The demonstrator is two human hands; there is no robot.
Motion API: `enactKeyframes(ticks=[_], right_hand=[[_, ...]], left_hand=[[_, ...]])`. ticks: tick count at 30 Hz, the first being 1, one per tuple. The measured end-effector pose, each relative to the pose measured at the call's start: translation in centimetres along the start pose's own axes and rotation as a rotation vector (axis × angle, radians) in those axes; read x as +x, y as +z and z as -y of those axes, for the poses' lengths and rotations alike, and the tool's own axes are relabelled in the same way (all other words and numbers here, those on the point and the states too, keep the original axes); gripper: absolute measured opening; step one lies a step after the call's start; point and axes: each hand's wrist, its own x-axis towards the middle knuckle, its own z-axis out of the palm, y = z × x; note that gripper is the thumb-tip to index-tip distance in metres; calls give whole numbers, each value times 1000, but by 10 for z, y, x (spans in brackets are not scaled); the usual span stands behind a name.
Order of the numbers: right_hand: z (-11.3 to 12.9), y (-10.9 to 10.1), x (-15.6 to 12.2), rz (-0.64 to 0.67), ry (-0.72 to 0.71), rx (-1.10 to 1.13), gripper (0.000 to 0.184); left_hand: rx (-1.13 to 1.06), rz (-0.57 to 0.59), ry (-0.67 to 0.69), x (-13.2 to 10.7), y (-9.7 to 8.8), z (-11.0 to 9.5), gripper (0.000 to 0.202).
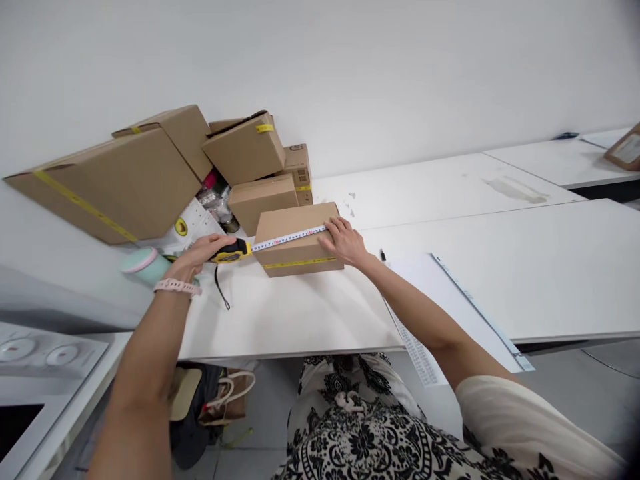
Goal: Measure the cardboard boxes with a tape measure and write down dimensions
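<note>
Head view, left to right. Lower left corner: white appliance (47, 360) with two round dials. Above, against the wall, large cardboard box (130, 180) sealed with yellow tape. Below it, mint-green lidded cup (154, 270), pinkish lid, partly behind the left wrist. Pink wristband (176, 287) on that wrist. Left hand (203, 252) closed round the yellow-and-black tape measure (233, 251); black lanyard (220, 290) trailing onto the white table (295, 320). Beneath the table, brown bag (235, 397) with pale handles. Behind the tape measure, more cartons heaped by the wall, topmost open-flapped carton (245, 152) tilted.

Next, closed small carton (300, 260) near the front of the table, yellow tape low on its near face. Extended blade (287, 240) along its near top edge. Right hand (349, 243) over the carton's right end, fingers spread, touching cardboard and blade end; pinched or merely pressed, cannot tell. Right of it, pen tip (383, 256), then white paper (445, 300) under a pale-blue-edged cover, partly behind the right forearm. Far right edge, another brown box (627, 150).
</note>
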Motion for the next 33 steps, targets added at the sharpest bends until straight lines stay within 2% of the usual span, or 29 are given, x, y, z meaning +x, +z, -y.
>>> enactKeyframes(ticks=[4, 8, 11, 18, 22, 27, 33], right_hand=[[-2, 6, 16, -19, 14, 8, 63], [1, 16, 17, -64, 22, 1, 67], [3, 21, 17, -88, 35, -11, 67], [2, 27, 20, -98, 43, 14, 69], [1, 28, 20, -92, 53, 25, 71], [1, 28, 19, -106, 71, 91, 71], [4, 37, 16, -165, 164, 240, 69]], left_hand=[[-42, -8, -19, 25, 5, -12, 45], [-80, -62, 1, 44, 5, -18, 50], [-97, -109, 33, 53, 4, -19, 58], [-114, -123, 58, 68, -1, -24, 65], [-131, -184, 81, 86, 9, -23, 68], [-181, -210, 84, 103, 27, -17, 58], [-202, -167, 90, 108, 25, -15, 59]])
